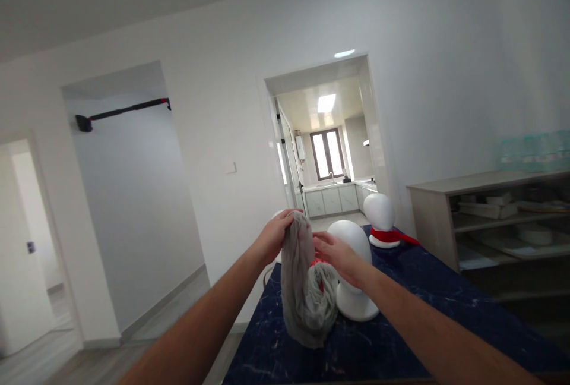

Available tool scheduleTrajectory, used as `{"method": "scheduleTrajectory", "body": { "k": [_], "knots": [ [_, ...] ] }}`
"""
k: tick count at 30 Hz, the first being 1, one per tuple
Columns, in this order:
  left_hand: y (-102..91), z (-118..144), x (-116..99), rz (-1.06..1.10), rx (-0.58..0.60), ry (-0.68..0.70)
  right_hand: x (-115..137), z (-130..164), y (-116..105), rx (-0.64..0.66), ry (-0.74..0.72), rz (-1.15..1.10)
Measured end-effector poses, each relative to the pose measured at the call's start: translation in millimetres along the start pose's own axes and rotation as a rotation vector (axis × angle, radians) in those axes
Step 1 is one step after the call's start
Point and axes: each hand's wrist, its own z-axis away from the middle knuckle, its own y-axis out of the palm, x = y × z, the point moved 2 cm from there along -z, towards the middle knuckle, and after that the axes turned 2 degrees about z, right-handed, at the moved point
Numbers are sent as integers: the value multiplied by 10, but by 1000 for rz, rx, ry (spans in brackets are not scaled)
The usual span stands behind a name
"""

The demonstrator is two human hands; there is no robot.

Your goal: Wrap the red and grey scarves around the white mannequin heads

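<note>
A thin grey scarf [296,296] hangs in a long loop above the dark blue marbled tabletop. At its upper end, my left hand [275,236] is closed on the cloth. My right hand [337,255] reaches in from the right with fingers stretched toward the scarf; whether the fingertips touch it I cannot tell. Behind my right hand and wrist stands a white mannequin head [350,232], partly covered. Some red cloth [316,262] shows between the scarf and my right hand. Another white rounded form peeks out behind my left hand, mostly hidden.
Farther back on the table [414,290] stands a second mannequin head [379,211] with a red scarf [386,235] around its neck. A wooden shelf unit [431,218] is at the right, with bottles [534,152] on top. A doorway opens onto a kitchen beyond.
</note>
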Motion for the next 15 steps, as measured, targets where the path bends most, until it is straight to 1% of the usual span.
{"method": "scheduleTrajectory", "body": {
  "k": [2, 4, 6, 8, 10, 12, 13, 15],
  "knots": [
    [66, 10, 39, -21, 3, 25, -10, -75, 101, -42, -29, 64],
    [93, 7, 75, -27, -11, 40, -9, -138, 134, -119, -49, 79],
    [69, -5, 113, -24, -35, 49, 11, -181, 90, -201, -48, 23],
    [9, -20, 156, -22, -56, 37, 38, -210, 1, -247, -10, -104],
    [-59, -35, 204, -29, -64, -6, 64, -232, -83, -250, 51, -217],
    [-112, -48, 251, -28, -53, -62, 85, -248, -132, -209, 116, -262],
    [-129, -54, 271, -20, -35, -93, 92, -253, -144, -186, 140, -262],
    [-144, -59, 302, 3, 38, -168, 100, -256, -154, -140, 177, -256]
  ]
}}
